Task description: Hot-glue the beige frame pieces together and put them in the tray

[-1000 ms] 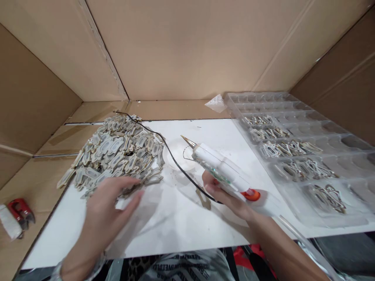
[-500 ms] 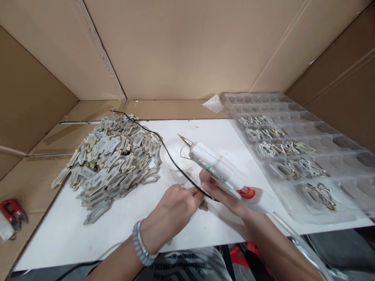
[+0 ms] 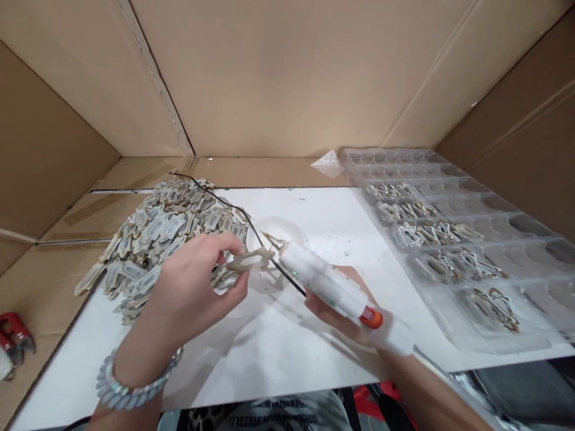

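Note:
My left hand [image 3: 202,287] pinches a flat, tan-grey frame-shaped piece [image 3: 238,263] by its left end, between thumb and fingers. An elongated pale window shows in its middle. In my right hand [image 3: 341,305] lies a thick white pen-like tool [image 3: 326,278] with a pointed gold tip [image 3: 272,240] and an orange button [image 3: 371,317]. The tip points up-left, close to the piece's right end; whether they touch I cannot tell. A thin black cord [image 3: 251,224] runs from the back left to my right hand. Behind my left hand spreads a heap of similar pieces [image 3: 157,227].
A clear compartment tray [image 3: 431,287] at the right holds rows of pieces. A round translucent dish [image 3: 294,230] stands behind the tool tip. Red-handled snips [image 3: 18,332] lie at the far left. Cardboard walls [image 3: 287,78] enclose the white table [image 3: 251,353] behind and at both sides.
My left hand has moved up and left, away from my right hand, and now shows a piece in its pinch. The tool has shifted slightly down and left.

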`<state>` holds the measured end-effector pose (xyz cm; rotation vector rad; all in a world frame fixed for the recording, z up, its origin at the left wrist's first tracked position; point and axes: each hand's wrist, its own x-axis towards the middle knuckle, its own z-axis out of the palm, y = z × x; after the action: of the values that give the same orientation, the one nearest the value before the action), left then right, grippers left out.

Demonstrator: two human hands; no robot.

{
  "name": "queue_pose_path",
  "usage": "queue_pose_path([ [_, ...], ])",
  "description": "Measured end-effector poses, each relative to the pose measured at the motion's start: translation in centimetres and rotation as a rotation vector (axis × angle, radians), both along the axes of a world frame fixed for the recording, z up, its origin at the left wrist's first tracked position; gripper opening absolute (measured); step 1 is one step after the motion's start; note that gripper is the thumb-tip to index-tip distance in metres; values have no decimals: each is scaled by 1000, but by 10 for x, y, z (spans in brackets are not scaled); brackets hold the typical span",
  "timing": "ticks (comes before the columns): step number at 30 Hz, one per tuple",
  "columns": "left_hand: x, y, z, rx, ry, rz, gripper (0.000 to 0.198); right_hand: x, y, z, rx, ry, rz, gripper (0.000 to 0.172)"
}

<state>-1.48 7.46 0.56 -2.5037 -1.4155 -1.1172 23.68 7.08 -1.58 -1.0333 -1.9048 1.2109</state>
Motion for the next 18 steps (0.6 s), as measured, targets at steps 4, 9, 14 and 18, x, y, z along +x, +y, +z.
queue_pose_path([
  [4,-4,3,-7,57,-89,70,26,-2,0,-18,87,-4,45,32],
  [9,-1,3,-13,85,-106,70,25,0,0,-23,115,8,122,31],
  [14,-6,3,-17,147,-102,102,31,0,1,-22,82,-3,119,30],
  [18,-9,-1,-16,123,-88,167,27,0,3,-27,64,-24,80,32],
])
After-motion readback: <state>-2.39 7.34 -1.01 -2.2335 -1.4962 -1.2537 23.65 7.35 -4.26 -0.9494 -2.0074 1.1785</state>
